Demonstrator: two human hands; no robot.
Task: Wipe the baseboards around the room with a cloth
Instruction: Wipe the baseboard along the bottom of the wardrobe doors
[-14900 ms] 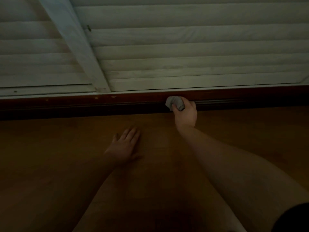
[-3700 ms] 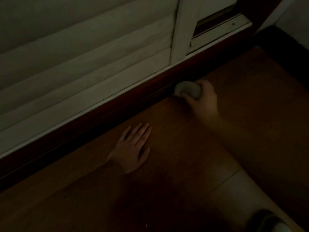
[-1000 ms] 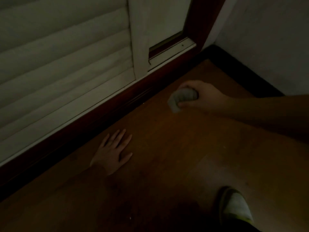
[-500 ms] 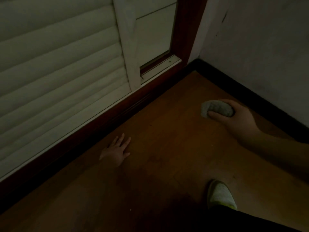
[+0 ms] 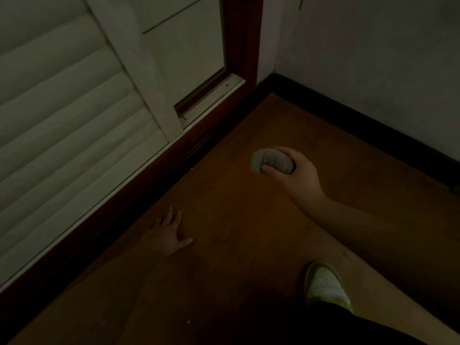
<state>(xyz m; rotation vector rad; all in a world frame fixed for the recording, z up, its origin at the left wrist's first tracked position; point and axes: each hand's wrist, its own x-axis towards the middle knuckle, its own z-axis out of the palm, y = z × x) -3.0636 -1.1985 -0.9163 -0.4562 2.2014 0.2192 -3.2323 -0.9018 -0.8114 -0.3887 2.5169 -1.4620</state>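
Head view: right hand [image 5: 296, 174] grips nubby wadded cloth [image 5: 271, 164].

Home rm: wood floor [image 5: 224, 195], baseboards [image 5: 361, 125], roller shutter [image 5: 62, 120].

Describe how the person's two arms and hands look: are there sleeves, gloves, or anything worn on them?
Both are bare. The right hand wears no glove, and its forearm shows no sleeve, watch or band as far as the frame reaches. The left hand is also ungloved, with no ring visible, but its arm lies in deep shadow, so I cannot tell whether a sleeve begins there.
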